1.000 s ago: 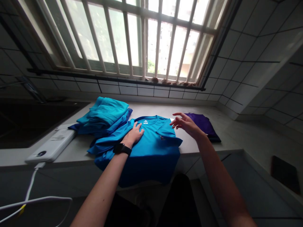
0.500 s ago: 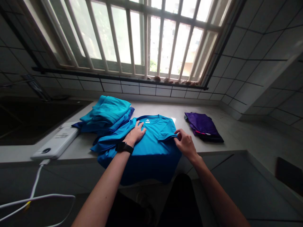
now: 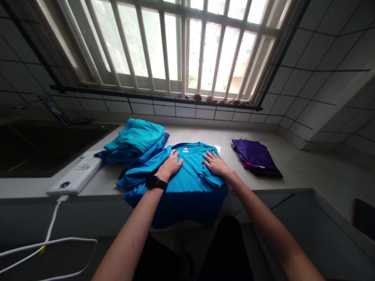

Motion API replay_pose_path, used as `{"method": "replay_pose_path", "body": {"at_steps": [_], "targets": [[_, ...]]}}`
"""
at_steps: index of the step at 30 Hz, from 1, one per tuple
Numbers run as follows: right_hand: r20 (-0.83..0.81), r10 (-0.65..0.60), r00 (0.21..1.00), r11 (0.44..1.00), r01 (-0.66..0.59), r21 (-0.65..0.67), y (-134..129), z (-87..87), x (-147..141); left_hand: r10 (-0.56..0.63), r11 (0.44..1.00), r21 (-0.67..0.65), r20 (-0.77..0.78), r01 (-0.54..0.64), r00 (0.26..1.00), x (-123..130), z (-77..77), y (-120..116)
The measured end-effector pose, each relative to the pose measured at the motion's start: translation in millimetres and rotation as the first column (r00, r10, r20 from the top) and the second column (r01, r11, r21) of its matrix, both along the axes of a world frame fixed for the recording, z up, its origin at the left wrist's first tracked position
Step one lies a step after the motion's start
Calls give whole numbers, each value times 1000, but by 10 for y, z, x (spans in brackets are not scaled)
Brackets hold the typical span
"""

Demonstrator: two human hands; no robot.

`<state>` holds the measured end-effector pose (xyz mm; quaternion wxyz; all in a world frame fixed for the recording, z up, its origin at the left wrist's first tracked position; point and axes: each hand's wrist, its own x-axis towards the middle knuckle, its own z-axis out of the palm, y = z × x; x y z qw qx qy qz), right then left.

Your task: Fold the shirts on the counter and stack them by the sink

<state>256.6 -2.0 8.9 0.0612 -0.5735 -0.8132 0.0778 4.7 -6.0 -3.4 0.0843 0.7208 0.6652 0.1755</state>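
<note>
A blue T-shirt [image 3: 187, 171] lies spread on the counter with its collar toward the window, and its lower part hangs over the front edge. My left hand [image 3: 170, 165], below a black watch, rests on the shirt's left chest with fingers apart. On the right shoulder and sleeve, my right hand [image 3: 215, 162] lies flat with its fingers spread. A stack of folded turquoise and blue clothes [image 3: 136, 136] stands just left of the shirt. Folded purple and black clothes [image 3: 256, 156] lie to the right.
A white power bank [image 3: 76, 175] with a cable sits at the counter's [image 3: 295, 171] front left. Behind it is a dark sink [image 3: 43, 148] with a faucet. A barred window [image 3: 175, 50] is above the counter. A dark object [image 3: 364, 218] is at the far right.
My right hand has let go of the sleeve's edge and moved up and left to lie flat on the shoulder. The sleeve is now turned inward. My left hand has stayed on the chest.
</note>
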Motion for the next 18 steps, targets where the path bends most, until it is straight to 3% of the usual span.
{"method": "replay_pose_path", "body": {"at_steps": [3, 7, 14, 16, 18], "targets": [[90, -55, 994, 998, 54, 17, 58, -102, -69, -7, 996, 88, -38, 10, 999, 36, 48, -27], [121, -47, 991, 998, 41, 47, 144, -162, 3, 20, 993, 122, -198, 4, 980, 75, 180, -83], [207, -62, 976, 998, 66, -11, 362, -124, 503, -33, 975, 189, -412, 121, 911, -98, 472, -226], [237, -42, 971, 998, 49, -25, 418, -130, 665, -25, 982, 156, -459, 107, 888, -148, 559, -296], [250, -41, 967, 998, 50, -29, 464, -143, 788, 59, 983, 180, -473, 32, 879, -172, 626, -373]]}}
